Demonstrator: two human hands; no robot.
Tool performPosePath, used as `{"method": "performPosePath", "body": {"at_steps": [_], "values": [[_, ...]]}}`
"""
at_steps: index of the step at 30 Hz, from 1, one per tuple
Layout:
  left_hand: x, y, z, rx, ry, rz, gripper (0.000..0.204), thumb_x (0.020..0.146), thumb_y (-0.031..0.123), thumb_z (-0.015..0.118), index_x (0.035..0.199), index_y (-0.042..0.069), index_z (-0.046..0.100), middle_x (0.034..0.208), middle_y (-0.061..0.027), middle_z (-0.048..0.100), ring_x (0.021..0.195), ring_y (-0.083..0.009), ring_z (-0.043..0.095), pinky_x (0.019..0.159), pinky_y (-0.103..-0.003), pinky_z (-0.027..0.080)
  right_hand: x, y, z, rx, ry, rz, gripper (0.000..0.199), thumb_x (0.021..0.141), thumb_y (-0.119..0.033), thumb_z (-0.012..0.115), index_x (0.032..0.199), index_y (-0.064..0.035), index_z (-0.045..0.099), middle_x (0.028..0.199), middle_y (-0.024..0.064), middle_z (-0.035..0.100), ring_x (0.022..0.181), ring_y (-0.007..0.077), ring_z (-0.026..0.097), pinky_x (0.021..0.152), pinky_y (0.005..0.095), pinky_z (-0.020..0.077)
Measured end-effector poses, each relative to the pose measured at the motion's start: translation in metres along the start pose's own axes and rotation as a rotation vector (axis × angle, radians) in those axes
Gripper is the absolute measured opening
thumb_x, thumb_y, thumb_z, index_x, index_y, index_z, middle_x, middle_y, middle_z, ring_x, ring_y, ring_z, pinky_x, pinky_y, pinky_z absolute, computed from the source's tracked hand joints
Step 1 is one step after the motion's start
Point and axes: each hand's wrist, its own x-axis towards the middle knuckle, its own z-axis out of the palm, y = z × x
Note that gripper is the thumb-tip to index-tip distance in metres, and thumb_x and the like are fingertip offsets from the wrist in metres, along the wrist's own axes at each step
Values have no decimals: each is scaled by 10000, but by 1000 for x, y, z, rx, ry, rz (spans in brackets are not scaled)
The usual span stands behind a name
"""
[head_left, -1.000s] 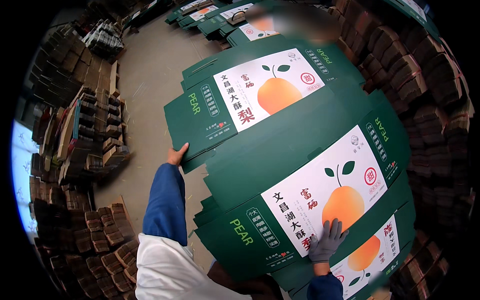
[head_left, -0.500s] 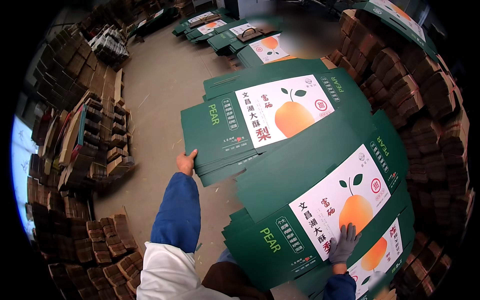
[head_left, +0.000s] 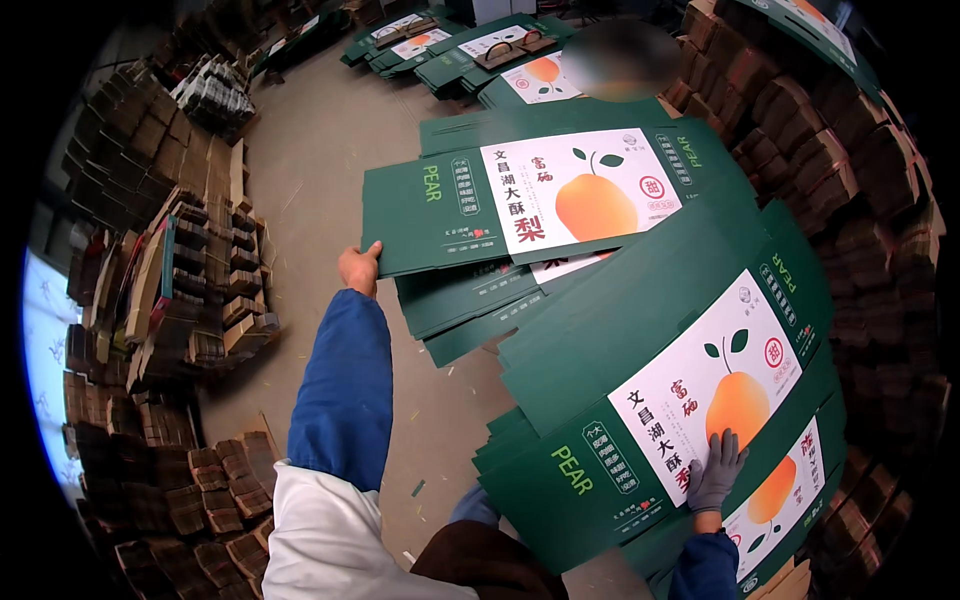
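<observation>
My bare left hand [head_left: 360, 269] pinches the lower left corner of a flat green cardboard pear box [head_left: 420, 225], printed with a white panel and an orange-yellow pear. That sheet is turned a little against the green sheets [head_left: 470, 300] beneath it, so the edge of another printed panel shows. My right hand [head_left: 716, 470], in a grey glove, lies with its fingers stretched out on the nearer stack of flat pear boxes [head_left: 560, 490], over the base of the pear picture. Below that hand, another printed sheet [head_left: 770, 500] faces the other way.
Stacks of folded brown cardboard [head_left: 800, 150] line the right side. More bundles stand on the left [head_left: 235, 300] and lower left [head_left: 215, 480]. Further green box sheets [head_left: 500, 60], some with brown handled pieces on top, lie beyond. Scraps dot the concrete floor [head_left: 310, 150].
My left hand has moved up and slightly left with the corner of the top sheet, which has shifted off the sheets below. My right hand stays on the nearer stack.
</observation>
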Motion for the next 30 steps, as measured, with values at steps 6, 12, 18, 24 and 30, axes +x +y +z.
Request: {"method": "performPosePath", "body": {"at_steps": [6, 12, 18, 24, 30], "values": [[30, 58, -21, 314, 100, 148, 506, 754, 332, 812, 1026, -71, 669, 992, -260, 688, 926, -371, 679, 810, -445, 525, 2, 3, 4, 4, 29, -19, 623, 876, -417, 504, 1356, -27, 425, 1449, 219, 388, 1361, 432, 320, 1132, 646, 127], [-16, -67, 5, 188, 131, -53, 480, 739, 253, 845, 1000, -107, 664, 1007, -259, 685, 920, -358, 672, 817, -446, 519, 0, 6, -6, -28, 19, 19, 610, 883, -427, 502, 1341, -28, 447, 1444, 219, 395, 1360, 429, 328, 1133, 648, 129], [28, -59, -32, 309, -60, -42, 414, 823, 285, 770, 967, -81, 640, 966, -215, 694, 903, -363, 672, 765, -462, 519, -2, -1, -3, -36, -6, 3, 593, 912, -404, 467, 1350, -5, 443, 1462, 236, 379, 1383, 432, 308, 1151, 619, 115], [75, 51, -90, -330, -443, -200, 202, 887, 238, 691, 981, 71, 627, 845, -39, 644, 699, -175, 596, 625, -339, 496, 25, -19, -8, 181, 89, 140, 534, 901, -379, 506, 1301, -26, 493, 1317, 193, 518, 1236, 395, 458, 1063, 565, 278], [44, 158, -138, -569, -537, 140, 154, 917, 139, 633, 1017, 25, 603, 885, -56, 655, 751, -157, 642, 672, -279, 539, 218, -271, -5, 1787, -465, 502, 562, 984, -412, 516, 1406, -62, 389, 1164, 184, 630, 913, 258, 663, 792, 365, 561]]}}
